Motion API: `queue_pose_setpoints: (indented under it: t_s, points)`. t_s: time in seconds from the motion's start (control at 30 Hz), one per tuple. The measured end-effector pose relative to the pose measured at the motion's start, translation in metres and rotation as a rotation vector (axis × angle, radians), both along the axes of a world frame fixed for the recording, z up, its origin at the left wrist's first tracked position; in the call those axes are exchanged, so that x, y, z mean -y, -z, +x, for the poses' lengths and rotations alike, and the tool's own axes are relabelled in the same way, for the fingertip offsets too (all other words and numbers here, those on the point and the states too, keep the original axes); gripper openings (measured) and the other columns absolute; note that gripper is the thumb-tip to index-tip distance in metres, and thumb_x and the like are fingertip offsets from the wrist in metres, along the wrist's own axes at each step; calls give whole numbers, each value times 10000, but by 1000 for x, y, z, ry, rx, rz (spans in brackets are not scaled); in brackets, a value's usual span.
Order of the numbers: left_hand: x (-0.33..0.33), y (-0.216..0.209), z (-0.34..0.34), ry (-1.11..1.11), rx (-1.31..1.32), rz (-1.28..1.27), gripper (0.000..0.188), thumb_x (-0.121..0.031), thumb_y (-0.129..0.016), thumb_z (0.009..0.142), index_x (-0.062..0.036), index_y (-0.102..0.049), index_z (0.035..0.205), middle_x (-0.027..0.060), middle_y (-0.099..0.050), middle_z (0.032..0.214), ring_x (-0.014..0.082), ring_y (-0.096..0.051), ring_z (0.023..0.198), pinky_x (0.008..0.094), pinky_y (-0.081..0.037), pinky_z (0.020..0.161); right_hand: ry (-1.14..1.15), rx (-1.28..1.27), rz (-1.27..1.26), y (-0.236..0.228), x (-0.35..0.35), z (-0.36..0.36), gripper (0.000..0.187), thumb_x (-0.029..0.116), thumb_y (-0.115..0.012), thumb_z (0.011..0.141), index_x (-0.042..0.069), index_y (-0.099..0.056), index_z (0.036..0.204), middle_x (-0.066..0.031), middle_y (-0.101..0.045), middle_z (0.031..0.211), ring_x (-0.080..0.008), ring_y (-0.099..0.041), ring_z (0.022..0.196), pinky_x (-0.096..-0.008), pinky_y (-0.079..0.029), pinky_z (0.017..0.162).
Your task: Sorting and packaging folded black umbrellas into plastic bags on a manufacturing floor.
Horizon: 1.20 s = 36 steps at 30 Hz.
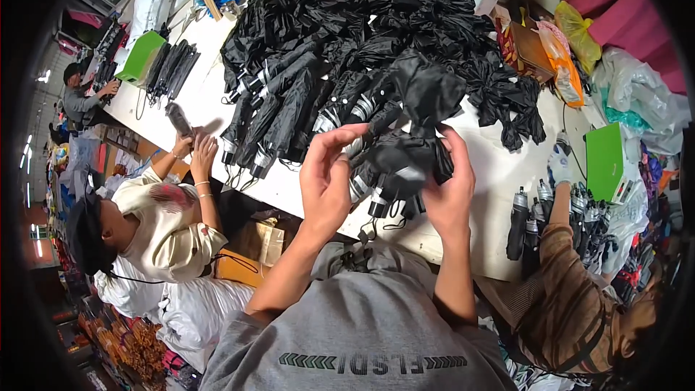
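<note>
Left grip (326, 181): open, curved beside the cloth | right grip (449, 192): holding one black umbrella (426, 101), between both grips | progress, I judge: this one unfinished, cloth loose; slimmer umbrellas (286, 116) beyond left grip seem tidier; loose heap (362, 11) beyond both seems remaining | count: two grips, one held umbrella; others overlap, uncountable

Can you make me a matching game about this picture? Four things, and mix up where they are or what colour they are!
Things:
1. Black bundle
2. Pink cloth
3. Big dark pile
4. Camera wearer's shirt

Places and colours:
A. Spread over the white table
B. Between the wearer's left hand and right hand
C. Grey
D. In the upper right of the picture

Right pairs: 1-B, 2-D, 3-A, 4-C.
</note>
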State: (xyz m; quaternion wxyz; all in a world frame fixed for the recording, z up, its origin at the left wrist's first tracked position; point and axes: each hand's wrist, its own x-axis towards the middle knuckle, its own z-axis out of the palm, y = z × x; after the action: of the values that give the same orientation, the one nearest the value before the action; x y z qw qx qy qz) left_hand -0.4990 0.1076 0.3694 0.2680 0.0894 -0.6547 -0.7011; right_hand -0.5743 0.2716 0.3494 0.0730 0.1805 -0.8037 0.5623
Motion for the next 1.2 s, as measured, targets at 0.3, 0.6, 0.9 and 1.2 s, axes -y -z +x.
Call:
queue_pose_setpoints:
  t_s: [0.3,0.6,0.9,1.2]
  points:
    - [-18,-53,7,164,-147,-349,234,63,-577,911,42,-612,1141,167,-663,1206,237,-655,1024,314,-525,895,96,140,247,-46,-9,25,383,37,-712,804,0,-559,1153,-184,-690,985,-355,-662,817,-428,-523,761]
    - [-48,-48,-3,70,52,-702,149,16,-640,937,44,-673,1079,117,-691,1112,205,-655,887,261,-515,795,18,-42,249,-35,-9,38,403,26,-708,806,-14,-554,1176,-163,-704,945,-315,-649,748,-418,-505,664]
    - [-33,-20,10,26,325,120,243,-48,-720,931,47,-652,1144,81,-700,1051,131,-624,898,236,-505,796,-416,222,-23,-40,-34,14,362,61,-653,928,-28,-612,1276,-102,-713,986,-190,-649,827,-306,-525,735]
    - [-31,-14,11,59,279,143,205,-22,-701,946,36,-680,1141,79,-682,1056,126,-610,892,224,-500,808,-289,216,-167,-22,-11,24,323,94,-659,953,-32,-631,1249,-97,-693,1042,-173,-623,885,-281,-504,827]
